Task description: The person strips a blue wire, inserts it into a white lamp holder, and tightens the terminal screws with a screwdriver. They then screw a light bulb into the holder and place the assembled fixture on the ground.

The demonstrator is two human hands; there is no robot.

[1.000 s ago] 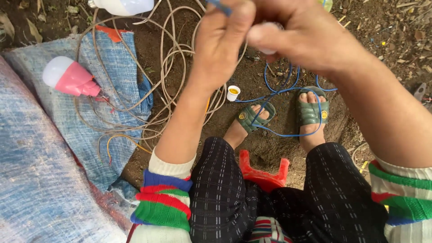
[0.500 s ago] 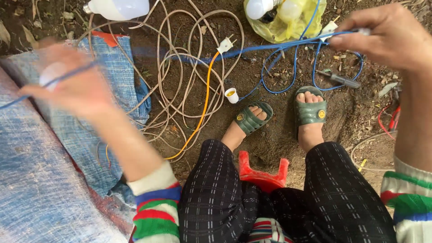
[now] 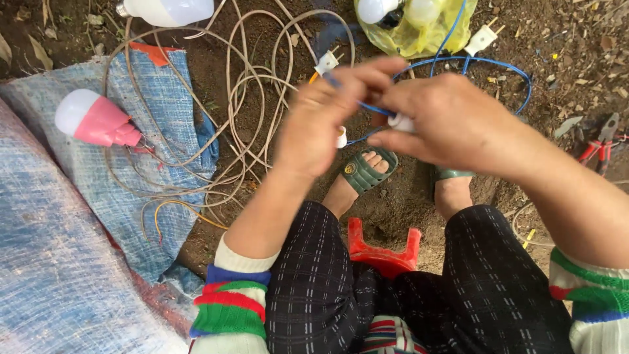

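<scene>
Both hands are meeting in front of the person's knees, above bare soil; the left hand (image 3: 324,121) is pinching a blue wire (image 3: 488,62) between thumb and curled fingertips, while the right hand (image 3: 445,124) is closing its fingers around a small white fitting (image 3: 401,122) that is peeking out by the thumb, the wire running between the two hands; from there the blue wire is looping away over the ground toward a yellow plastic bag (image 3: 419,33) that is holding light bulbs at the top of the view; a white plug (image 3: 483,38) is lying just beside that bag; a tangle of beige cable (image 3: 252,85) is sprawling over the dirt to the left of the hands, partly across a blue woven sack (image 3: 78,216); a pink-and-white bulb (image 3: 95,120) is resting on that sack, and another white bulb (image 3: 167,10) is lying at the top edge; red-handled pliers (image 3: 599,145) are lying on the ground well to the right; the person is sitting on a red stool (image 3: 383,246), feet in green sandals (image 3: 367,170) directly under the hands.
</scene>
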